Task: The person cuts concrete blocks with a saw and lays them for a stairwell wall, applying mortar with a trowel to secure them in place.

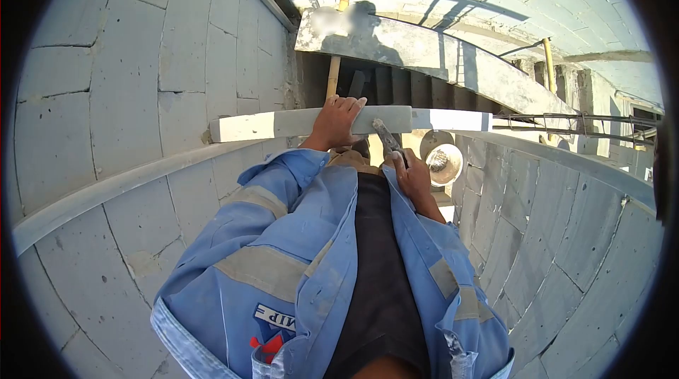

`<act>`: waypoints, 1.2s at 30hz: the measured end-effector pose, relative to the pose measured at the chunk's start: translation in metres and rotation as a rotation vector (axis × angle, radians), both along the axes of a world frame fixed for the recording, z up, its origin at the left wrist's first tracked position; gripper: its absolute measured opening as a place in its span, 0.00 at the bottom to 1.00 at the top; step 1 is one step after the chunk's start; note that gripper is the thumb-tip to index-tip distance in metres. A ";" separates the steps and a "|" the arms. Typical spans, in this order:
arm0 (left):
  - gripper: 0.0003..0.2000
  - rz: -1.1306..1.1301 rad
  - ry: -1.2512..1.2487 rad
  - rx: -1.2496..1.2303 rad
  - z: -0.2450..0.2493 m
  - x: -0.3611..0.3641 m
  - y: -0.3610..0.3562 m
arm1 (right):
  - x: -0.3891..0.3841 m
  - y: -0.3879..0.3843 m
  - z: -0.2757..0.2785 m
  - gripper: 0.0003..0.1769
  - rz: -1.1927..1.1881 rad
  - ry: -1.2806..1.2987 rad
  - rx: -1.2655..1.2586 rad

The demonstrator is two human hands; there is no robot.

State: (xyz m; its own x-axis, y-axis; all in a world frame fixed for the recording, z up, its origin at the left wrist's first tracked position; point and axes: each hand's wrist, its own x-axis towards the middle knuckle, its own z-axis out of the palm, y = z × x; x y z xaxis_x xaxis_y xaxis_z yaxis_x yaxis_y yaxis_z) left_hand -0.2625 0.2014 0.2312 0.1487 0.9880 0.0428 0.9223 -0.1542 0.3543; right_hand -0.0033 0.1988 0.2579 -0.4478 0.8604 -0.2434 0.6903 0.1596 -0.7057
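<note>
A row of pale grey building blocks (290,124) runs crosswise in front of my body, partly sunlit at its left. My left hand (337,122) lies over the top of it, fingers curled across the near block. In my right hand (412,172) is a narrow, flat tool crusted with mortar (386,136), seemingly a trowel or scraper. Its grey end meets or nearly meets the block face just right of my left hand. The fingers close around its handle, which is mostly hidden.
Below on the right stands a bucket (445,164) with grey stuff inside. Steel rebar (573,124) sticks out past the blocks' right end. Beyond them, dark stairs (407,87) drop under a slanting concrete slab (417,46), beside a wooden post (333,76). Block walls (127,89) flank me.
</note>
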 end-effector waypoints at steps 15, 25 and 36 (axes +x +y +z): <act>0.27 0.767 0.225 0.045 -0.012 -0.159 -0.104 | -0.077 0.027 0.056 0.11 0.480 0.315 0.122; 0.23 0.829 0.140 0.139 -0.012 -0.158 -0.108 | -0.159 0.023 0.030 0.21 0.658 -0.200 0.006; 0.18 0.924 0.034 0.194 -0.017 -0.156 -0.111 | -0.189 0.026 0.030 0.18 0.798 0.005 0.114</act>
State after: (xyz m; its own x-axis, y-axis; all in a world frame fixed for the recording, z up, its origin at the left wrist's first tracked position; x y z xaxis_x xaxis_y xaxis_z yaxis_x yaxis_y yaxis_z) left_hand -0.4185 0.0908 0.2141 -0.6857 0.6910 0.2286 0.7177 0.5898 0.3701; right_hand -0.1922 0.2252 0.2879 -0.9388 0.3000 -0.1695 0.3344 0.6747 -0.6579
